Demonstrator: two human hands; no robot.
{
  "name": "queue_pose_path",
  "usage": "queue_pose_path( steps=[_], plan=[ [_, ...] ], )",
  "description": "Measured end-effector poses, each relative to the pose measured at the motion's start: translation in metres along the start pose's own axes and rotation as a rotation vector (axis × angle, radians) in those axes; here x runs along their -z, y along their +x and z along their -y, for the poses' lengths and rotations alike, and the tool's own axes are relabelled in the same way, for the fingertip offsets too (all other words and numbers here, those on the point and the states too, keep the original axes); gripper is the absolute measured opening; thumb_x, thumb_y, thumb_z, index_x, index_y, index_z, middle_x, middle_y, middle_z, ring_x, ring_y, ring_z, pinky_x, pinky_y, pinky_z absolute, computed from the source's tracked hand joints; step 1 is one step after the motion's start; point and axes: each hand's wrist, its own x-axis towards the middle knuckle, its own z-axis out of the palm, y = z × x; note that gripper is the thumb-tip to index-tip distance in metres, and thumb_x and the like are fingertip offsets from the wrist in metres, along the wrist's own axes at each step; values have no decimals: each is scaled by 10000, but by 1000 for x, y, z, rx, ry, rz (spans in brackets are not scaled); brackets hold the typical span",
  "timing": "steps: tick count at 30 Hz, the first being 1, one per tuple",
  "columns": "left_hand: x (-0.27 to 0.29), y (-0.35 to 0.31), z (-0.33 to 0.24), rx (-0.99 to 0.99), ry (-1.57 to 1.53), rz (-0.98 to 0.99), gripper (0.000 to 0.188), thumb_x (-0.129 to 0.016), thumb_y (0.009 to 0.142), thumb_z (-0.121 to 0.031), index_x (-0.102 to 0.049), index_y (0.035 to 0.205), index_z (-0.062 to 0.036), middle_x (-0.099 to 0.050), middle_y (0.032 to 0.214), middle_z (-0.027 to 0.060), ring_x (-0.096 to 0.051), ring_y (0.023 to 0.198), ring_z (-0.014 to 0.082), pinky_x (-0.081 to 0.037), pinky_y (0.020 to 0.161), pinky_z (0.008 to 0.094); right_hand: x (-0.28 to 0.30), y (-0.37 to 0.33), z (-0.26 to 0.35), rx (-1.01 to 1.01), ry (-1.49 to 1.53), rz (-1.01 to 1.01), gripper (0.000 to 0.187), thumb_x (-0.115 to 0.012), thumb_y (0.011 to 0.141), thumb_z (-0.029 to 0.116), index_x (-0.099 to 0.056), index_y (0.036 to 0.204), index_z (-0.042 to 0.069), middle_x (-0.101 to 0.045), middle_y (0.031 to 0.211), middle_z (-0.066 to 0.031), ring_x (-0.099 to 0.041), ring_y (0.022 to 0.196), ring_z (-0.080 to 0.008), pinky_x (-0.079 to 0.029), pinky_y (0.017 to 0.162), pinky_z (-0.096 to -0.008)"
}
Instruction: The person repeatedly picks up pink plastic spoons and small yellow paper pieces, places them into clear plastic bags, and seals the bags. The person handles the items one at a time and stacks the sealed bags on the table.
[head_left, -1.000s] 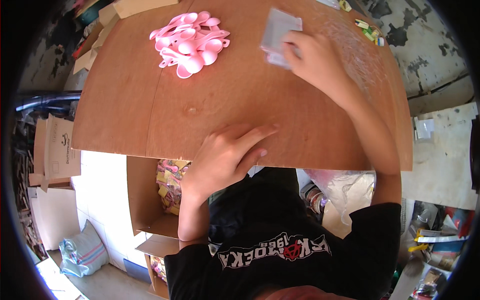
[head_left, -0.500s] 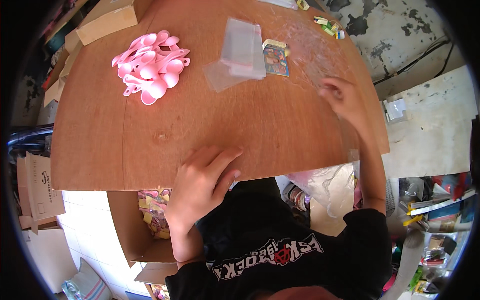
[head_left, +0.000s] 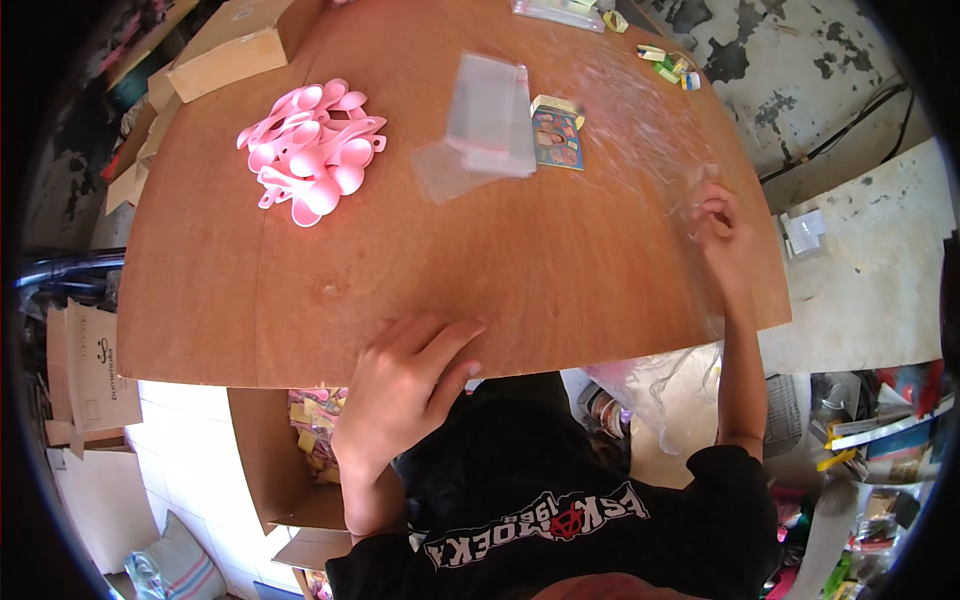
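Note:
My left hand point(head_left: 408, 372) rests at the near edge of the brown wooden table point(head_left: 350, 270), fingers stretched out and nothing in it. Over the table's right side, my right hand point(head_left: 718, 222) is raised with its fingers curled together. Something clear shows at its fingertips, too faint to make out. Beyond that hand spreads thin, crumpled clear plastic film point(head_left: 635, 110). Flat clear plastic bags point(head_left: 490, 115) lie stacked at the middle back. Right beside them is a small colourful box point(head_left: 558, 140). A heap of pink plastic spoons point(head_left: 315, 155) sits at the left.
A cardboard box point(head_left: 230, 55) stands at the far left corner. Several small coloured packets point(head_left: 668, 68) lie at the far right edge. Below the near edge, an open carton point(head_left: 260, 450) holds small packed pieces, and a clear plastic bag point(head_left: 665, 395) hangs right of my lap.
My right hand has moved right and slightly nearer, toward the table's right edge. The left hand stays at the near edge. The whole view has shifted slightly.

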Motion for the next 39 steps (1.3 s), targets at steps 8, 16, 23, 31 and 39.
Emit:
queue_pose_path(
  steps=[8, 16, 23, 31, 39],
  plan=[
    [-26, 27, -23, -189, 248, -268, 538, -738, 784, -95, -627, 1303, -179, -643, 1204, 80, -651, 1071, 329, -475, 1013, 515, -20, -33, 158, -154, 462, 631, 269, -661, 917, 1, -603, 1179, 19, -630, 969, -22, -628, 892, -83, -539, 762, -248],
    [-16, 17, -19, -302, 199, -270, 237, -817, 740, -71, -721, 957, -73, -706, 1087, 164, -685, 1061, 357, -462, 1038, 530, -57, -45, 188, -149, 942, 1037, 220, -715, 932, 92, -612, 1108, 10, -620, 1024, -52, -618, 953, -126, -510, 841, -276],
    [-15, 12, -14, 45, -85, -547, 130, -793, 765, -76, -724, 875, -83, -712, 1112, 112, -697, 1054, 289, -439, 1053, 510, -75, -44, 201, 396, 867, 680, 289, -777, 871, 55, -676, 1135, -5, -674, 982, -90, -651, 872, -187, -519, 793, -293],
    [4, -4, -6, 143, -106, -572, 93, -769, 794, -24, -720, 871, -35, -757, 924, 95, -709, 1038, 264, -273, 1176, 549, -116, 47, 179, 713, 71, 413, 202, -719, 869, 64, -728, 1068, 35, -731, 994, -113, -690, 878, -269, -543, 778, -357],
    [4, -13, -11, 202, -166, -592, 91, -773, 806, 1, -702, 863, 5, -758, 875, 109, -716, 940, 250, -349, 1150, 510, -172, 138, 162, 622, -253, 810, 473, -796, 768, 200, -653, 1197, 63, -682, 1128, -117, -628, 1104, -307, -496, 918, -404]
  ],
)
